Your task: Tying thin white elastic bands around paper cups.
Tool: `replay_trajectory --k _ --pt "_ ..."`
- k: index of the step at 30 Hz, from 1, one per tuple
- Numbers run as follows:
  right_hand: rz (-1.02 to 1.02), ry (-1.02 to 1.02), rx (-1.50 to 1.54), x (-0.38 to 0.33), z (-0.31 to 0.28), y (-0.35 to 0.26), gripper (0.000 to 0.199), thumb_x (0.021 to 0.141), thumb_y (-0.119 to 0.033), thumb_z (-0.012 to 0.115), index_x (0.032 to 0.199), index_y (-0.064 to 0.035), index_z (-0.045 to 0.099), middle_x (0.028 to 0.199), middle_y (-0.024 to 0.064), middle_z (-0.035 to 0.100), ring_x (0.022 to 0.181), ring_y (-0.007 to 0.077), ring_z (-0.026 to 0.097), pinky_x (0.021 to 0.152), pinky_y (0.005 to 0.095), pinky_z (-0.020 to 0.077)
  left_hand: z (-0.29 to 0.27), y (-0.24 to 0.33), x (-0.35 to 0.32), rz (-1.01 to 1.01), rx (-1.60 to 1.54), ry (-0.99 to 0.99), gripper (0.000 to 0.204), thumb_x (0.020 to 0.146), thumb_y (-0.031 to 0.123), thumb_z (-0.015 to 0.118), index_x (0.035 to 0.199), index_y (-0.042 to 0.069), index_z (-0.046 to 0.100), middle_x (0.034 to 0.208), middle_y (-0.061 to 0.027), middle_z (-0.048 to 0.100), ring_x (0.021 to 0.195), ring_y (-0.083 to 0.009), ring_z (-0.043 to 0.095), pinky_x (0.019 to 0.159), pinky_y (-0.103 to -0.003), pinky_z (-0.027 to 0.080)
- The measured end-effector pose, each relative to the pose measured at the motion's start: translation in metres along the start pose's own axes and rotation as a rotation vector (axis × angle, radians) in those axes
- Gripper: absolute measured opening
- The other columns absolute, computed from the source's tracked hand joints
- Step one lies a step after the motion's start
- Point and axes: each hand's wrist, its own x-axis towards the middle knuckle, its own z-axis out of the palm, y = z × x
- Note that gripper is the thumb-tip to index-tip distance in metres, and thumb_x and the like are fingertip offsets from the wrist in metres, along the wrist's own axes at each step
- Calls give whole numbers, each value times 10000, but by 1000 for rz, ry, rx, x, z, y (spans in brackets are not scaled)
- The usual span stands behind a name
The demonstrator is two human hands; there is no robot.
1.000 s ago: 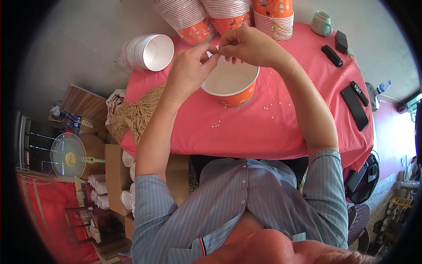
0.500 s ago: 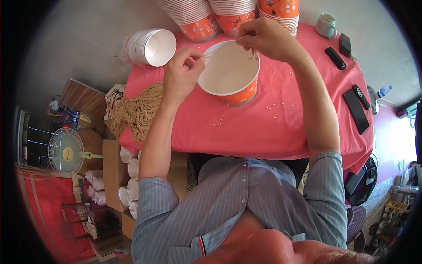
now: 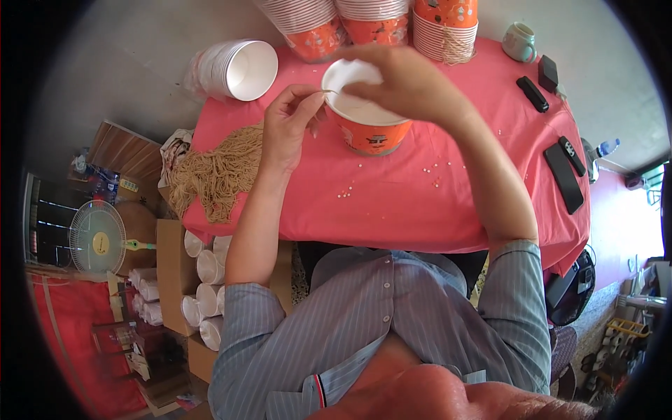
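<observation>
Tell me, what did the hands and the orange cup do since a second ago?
The right hand tipped the orange cup toward the left hand, which moved down and pinches a thin string at its rim. The pile of strings, cup stacks and pink tablecloth stayed put.

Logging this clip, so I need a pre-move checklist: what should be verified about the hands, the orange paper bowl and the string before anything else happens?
1. Right hand grips the rim of the orange paper bowl with white inside: ok.
2. Bowl tilted over the pink tablecloth, whether its base touches: cannot tell.
3. Left hand pinches a thin tan string at the rim: ok.
4. String threaded through the bowl wall: cannot tell.
5. Pile of tan strings within the left hand's reach: ok.
6. Small white beads scattered loose on the cloth: not ok.
</observation>
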Motion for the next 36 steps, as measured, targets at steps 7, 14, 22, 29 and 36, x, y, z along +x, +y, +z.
replay_trajectory --k 7,14,22,29,36 --pt "83 -188 61 2 15 2 244 990 -283 713 1070 -79 821 924 115 806 878 269 772 829 405 594 11 -1 -8 2 18 -37 120 1050 108 747 1149 40 745 1007 -34 779 812 -70 694 606 -232 495" --pt "51 -49 180 2 17 -2 203 984 -233 712 1013 -37 758 846 103 778 773 239 747 731 387 565 13 10 -7 41 190 -35 203 1054 88 732 1245 20 746 925 10 744 738 -21 604 607 -207 459" --pt "27 -64 164 1 11 -11 188 970 -227 764 1008 -43 754 801 90 762 725 210 731 681 372 548 21 10 -10 49 208 -62 157 1070 116 743 1200 32 768 886 34 721 713 -17 582 614 -202 455" --pt "77 -60 211 0 7 -16 198 974 -227 744 990 -30 755 830 113 777 774 257 755 728 405 572 22 -2 -16 89 185 -33 78 1067 85 730 1106 27 766 824 48 675 691 -15 547 598 -215 428" --pt "124 -94 266 1 6 -20 199 981 -207 719 1009 -15 764 887 146 802 841 306 785 786 435 600 11 -13 -20 91 253 -79 78 1060 52 719 1104 15 771 843 57 680 733 -14 568 642 -212 448"
